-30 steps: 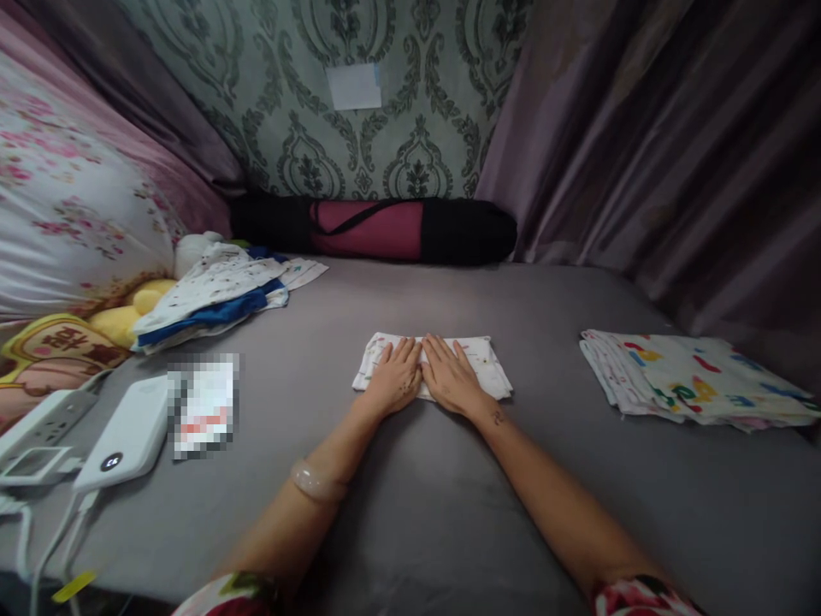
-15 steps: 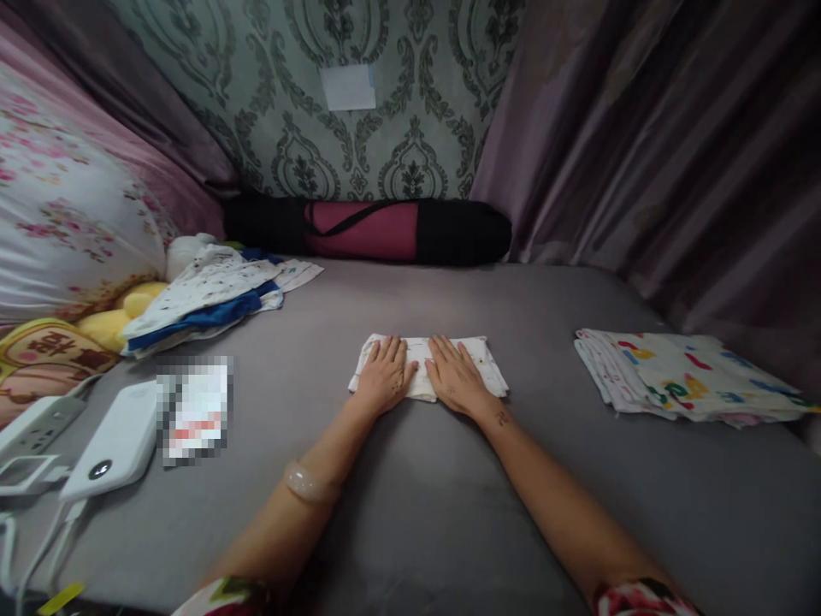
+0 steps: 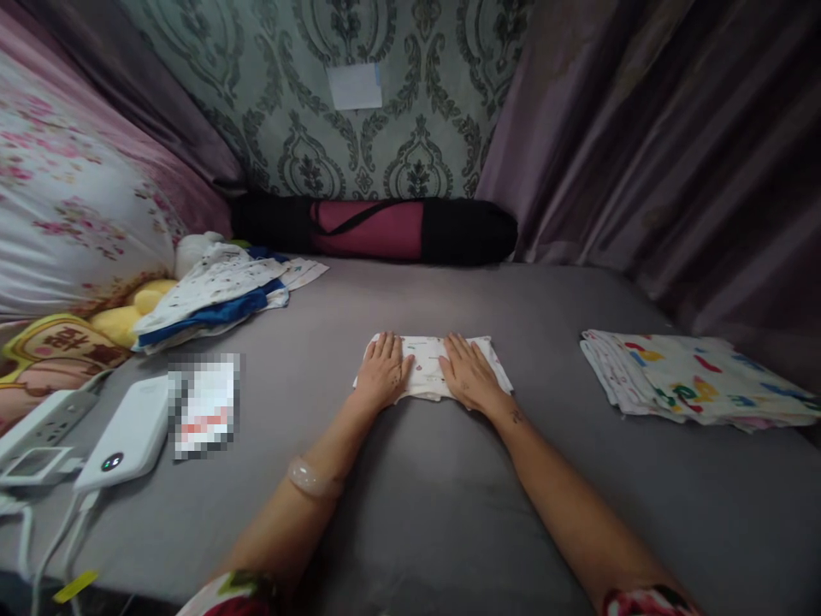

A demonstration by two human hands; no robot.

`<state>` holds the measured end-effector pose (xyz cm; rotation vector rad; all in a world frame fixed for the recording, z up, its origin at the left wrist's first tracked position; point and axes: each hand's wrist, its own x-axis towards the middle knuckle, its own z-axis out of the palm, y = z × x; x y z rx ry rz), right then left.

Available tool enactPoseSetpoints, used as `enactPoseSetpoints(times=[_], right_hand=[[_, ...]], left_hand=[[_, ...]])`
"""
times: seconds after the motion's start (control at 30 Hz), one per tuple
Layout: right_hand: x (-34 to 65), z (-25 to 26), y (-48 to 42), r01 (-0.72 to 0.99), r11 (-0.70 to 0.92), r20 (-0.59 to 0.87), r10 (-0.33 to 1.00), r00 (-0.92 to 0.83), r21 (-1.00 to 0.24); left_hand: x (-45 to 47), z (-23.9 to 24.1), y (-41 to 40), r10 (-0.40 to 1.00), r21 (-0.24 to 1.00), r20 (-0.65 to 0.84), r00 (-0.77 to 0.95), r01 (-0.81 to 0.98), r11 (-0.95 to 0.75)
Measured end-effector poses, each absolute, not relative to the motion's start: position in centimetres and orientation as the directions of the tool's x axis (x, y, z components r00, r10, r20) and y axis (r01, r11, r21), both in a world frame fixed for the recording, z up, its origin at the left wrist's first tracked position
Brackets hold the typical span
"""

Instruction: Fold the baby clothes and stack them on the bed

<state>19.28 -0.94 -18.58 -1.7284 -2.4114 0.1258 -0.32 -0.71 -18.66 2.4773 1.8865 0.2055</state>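
Observation:
A folded white cloth [image 3: 424,366] with small coloured prints lies on the grey bed sheet [image 3: 423,479]; whether it is a garment I cannot tell. My left hand [image 3: 385,370] rests flat on its left part, fingers stretched out and thumb pointing inward. On the right part, my right hand [image 3: 471,372] presses palm down, its fingers extended too. Between the two hands the printed middle of the cloth shows. Its side portions are partly hidden beneath my palms.
To the right lies a stack of folded printed cloths [image 3: 705,376]. Loose clothes [image 3: 211,291] are heaped at left, near a white power bank [image 3: 132,432], a power strip [image 3: 48,419] and cables. Along the back wall stretches a long black and maroon bag [image 3: 372,229].
My hands have slid farther apart across the cloth, uncovering more of its middle. Everything in view has shifted slightly to the right as the camera turned.

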Motion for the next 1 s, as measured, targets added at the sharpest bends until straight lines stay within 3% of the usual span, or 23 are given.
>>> enactPoseSetpoints(times=[0.2,0.43,0.6,0.67,0.8,1.0], right_hand=[[20.0,-18.7,-0.8,0.948,0.278,0.119,0.958,-0.261,-0.152],[20.6,-18.8,-0.7,0.962,0.234,0.087,0.971,-0.223,-0.142],[22.0,-18.8,-0.2,0.978,0.163,0.142,0.979,-0.144,-0.127],[22.6,-19.2,0.1,0.984,0.125,0.125,0.986,-0.108,-0.131],[23.4,-19.8,0.3,0.983,0.119,0.109,0.989,-0.105,-0.139],[21.7,-18.3,-0.3,0.984,0.146,0.133,0.982,-0.132,-0.105]], left_hand=[[-0.8,-18.8,-0.7,0.966,0.112,0.142,0.216,0.966,-0.232],[-1.2,-19.3,-0.4,0.978,0.098,0.054,0.202,0.974,-0.206],[-1.7,-18.8,-0.5,0.972,0.082,0.147,0.181,0.977,-0.195],[-2.1,-18.7,-0.3,0.976,0.087,0.116,0.186,0.977,-0.197],[-2.6,-18.9,0.0,0.982,0.12,0.02,0.188,0.975,-0.189],[-2.8,-19.0,0.6,0.988,0.28,0.06,0.145,0.947,-0.156]])
